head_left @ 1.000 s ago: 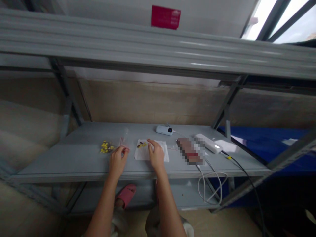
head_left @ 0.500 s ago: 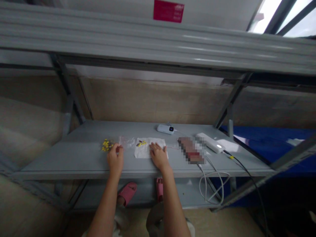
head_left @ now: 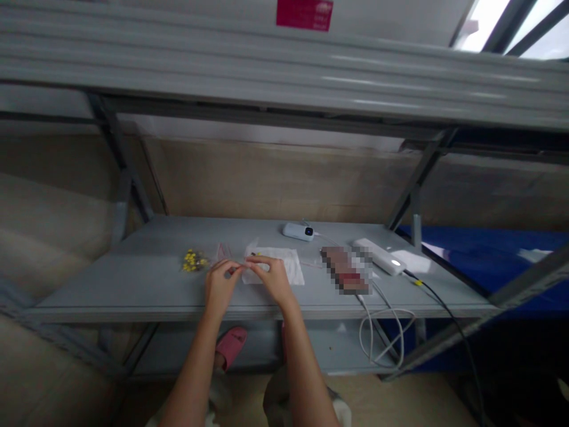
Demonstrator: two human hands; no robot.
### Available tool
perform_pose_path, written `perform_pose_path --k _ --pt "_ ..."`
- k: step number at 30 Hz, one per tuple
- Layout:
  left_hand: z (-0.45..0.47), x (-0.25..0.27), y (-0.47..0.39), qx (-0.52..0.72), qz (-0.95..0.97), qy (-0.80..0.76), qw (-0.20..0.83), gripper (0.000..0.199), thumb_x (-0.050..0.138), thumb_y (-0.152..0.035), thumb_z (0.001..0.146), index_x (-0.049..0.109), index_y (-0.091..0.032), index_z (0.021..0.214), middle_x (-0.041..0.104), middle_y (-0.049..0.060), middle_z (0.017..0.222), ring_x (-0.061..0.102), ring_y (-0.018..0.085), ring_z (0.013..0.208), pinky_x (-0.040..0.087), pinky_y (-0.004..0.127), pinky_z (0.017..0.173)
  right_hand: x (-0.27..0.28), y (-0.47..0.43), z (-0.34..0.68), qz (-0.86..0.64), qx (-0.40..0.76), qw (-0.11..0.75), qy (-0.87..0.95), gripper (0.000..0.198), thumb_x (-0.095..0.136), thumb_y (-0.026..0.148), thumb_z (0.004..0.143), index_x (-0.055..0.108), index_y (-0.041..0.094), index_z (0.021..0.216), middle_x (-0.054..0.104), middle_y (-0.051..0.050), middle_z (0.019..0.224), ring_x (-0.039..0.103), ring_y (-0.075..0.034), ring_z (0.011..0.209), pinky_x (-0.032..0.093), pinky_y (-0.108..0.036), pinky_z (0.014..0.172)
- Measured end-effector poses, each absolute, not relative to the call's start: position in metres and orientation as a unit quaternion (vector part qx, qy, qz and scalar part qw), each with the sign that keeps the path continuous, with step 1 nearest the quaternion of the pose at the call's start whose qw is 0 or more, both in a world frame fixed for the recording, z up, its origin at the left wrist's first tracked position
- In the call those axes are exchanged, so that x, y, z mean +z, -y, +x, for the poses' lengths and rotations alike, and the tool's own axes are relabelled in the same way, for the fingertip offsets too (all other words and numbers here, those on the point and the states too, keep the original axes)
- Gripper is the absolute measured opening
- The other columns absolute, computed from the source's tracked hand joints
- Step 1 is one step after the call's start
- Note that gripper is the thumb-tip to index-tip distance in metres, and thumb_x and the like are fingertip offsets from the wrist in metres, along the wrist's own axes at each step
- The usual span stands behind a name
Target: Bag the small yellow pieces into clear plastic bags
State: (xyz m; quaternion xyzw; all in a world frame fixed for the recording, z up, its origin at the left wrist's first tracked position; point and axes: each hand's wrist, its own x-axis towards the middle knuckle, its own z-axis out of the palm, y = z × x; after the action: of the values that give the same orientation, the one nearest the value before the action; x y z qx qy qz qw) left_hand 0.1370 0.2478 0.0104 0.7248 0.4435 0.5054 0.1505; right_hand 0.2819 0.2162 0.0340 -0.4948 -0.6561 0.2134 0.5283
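Observation:
My left hand (head_left: pixel 221 286) and my right hand (head_left: pixel 274 280) meet fingertip to fingertip over the left part of a white sheet (head_left: pixel 293 267), paper or cloth. Both pinch; whatever sits between the fingertips is too small and blurred to name. Just behind the fingers, a bit of dark and yellow shows on the sheet, mostly covered by my right hand. A clear plastic bag (head_left: pixel 223 251) with a reddish edge lies behind my left hand. To its left is a small heap of yellow-headed pieces (head_left: pixel 194 261).
At the back of the grey shelf (head_left: pixel 146 273) lies a small white device (head_left: pixel 297 232) with a dark screen. On the right are a pixelated reddish object (head_left: pixel 344 271), a long white device (head_left: pixel 377 256) and looped white cables (head_left: pixel 402 332). A corrugated beam (head_left: pixel 284 77) crosses above.
My left hand has moved right, away from the yellow heap. My right hand has lifted off the sheet and moved left, and the fingertips now meet. The plastic bag has shifted shape.

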Motion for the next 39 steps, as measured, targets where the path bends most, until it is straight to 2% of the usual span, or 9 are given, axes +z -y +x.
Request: perform_pose_path --k 7,13,22,26,29,33,39 --pt "0.14 0.012 -0.243 0.415 0.802 -0.415 0.11 0.017 0.054 -0.027 0.078 0.055 -0.019 0.063 0.054 -0.002 0.063 0.051 0.013 0.062 0.038 0.023 0.062 0.022 -0.222 0.279 -0.493 0.232 0.531 0.649 0.018 0.056 0.03 0.081 0.073 0.024 0.082 0.072 -0.002 0.086 0.066 -0.02 0.084 0.049 -0.032 0.081" --pt "0.141 0.009 -0.243 0.424 0.799 -0.408 0.127 0.017 0.055 -0.025 0.078 0.052 -0.019 0.062 0.054 -0.002 0.064 0.052 0.013 0.063 0.038 0.023 0.061 0.018 -0.225 0.276 -0.473 0.253 0.546 0.643 0.02 0.054 0.028 0.081 0.073 0.022 0.078 0.072 -0.002 0.079 0.065 -0.018 0.075 0.049 -0.028 0.073" --pt "0.147 0.01 -0.244 0.442 0.789 -0.364 0.222 0.02 0.049 -0.028 0.081 0.052 -0.018 0.064 0.051 -0.002 0.064 0.05 0.013 0.063 0.038 0.023 0.063 0.013 -0.228 0.285 -0.469 0.296 0.559 0.616 0.019 0.056 0.03 0.078 0.071 0.019 0.075 0.071 -0.003 0.079 0.064 -0.018 0.077 0.048 -0.03 0.076" --pt "0.147 0.009 -0.244 0.44 0.792 -0.354 0.233 0.025 0.045 -0.032 0.084 0.051 -0.017 0.065 0.051 -0.001 0.065 0.05 0.013 0.064 0.038 0.022 0.063 0.015 -0.226 0.284 -0.473 0.292 0.56 0.614 0.018 0.056 0.028 0.079 0.071 0.017 0.076 0.071 -0.004 0.081 0.064 -0.019 0.079 0.048 -0.029 0.077" --pt "0.147 0.011 -0.241 0.438 0.795 -0.367 0.204 0.028 0.04 -0.034 0.088 0.052 -0.017 0.069 0.052 0.0 0.068 0.051 0.013 0.067 0.038 0.023 0.064 0.02 -0.222 0.282 -0.495 0.238 0.544 0.635 0.021 0.052 0.027 0.082 0.07 0.017 0.077 0.071 -0.005 0.081 0.064 -0.017 0.078 0.047 -0.027 0.075" --pt "0.148 0.015 -0.235 0.43 0.796 -0.408 0.124 0.029 0.035 -0.031 0.09 0.055 -0.016 0.074 0.054 0.002 0.074 0.052 0.014 0.07 0.037 0.023 0.066 0.027 -0.216 0.279 -0.557 0.129 0.481 0.665 0.021 0.05 0.023 0.084 0.07 0.018 0.082 0.071 -0.006 0.085 0.063 -0.016 0.076 0.044 -0.026 0.075" --pt "0.149 0.015 -0.232 0.394 0.79 -0.467 -0.055 0.026 0.041 -0.025 0.087 0.054 -0.018 0.065 0.054 0.0 0.066 0.051 0.013 0.064 0.034 0.024 0.063 0.029 -0.212 0.273 -0.576 0.09 0.451 0.676 0.017 0.052 0.02 0.082 0.069 0.018 0.084 0.07 -0.004 0.086 0.063 -0.015 0.074 0.042 -0.023 0.071"
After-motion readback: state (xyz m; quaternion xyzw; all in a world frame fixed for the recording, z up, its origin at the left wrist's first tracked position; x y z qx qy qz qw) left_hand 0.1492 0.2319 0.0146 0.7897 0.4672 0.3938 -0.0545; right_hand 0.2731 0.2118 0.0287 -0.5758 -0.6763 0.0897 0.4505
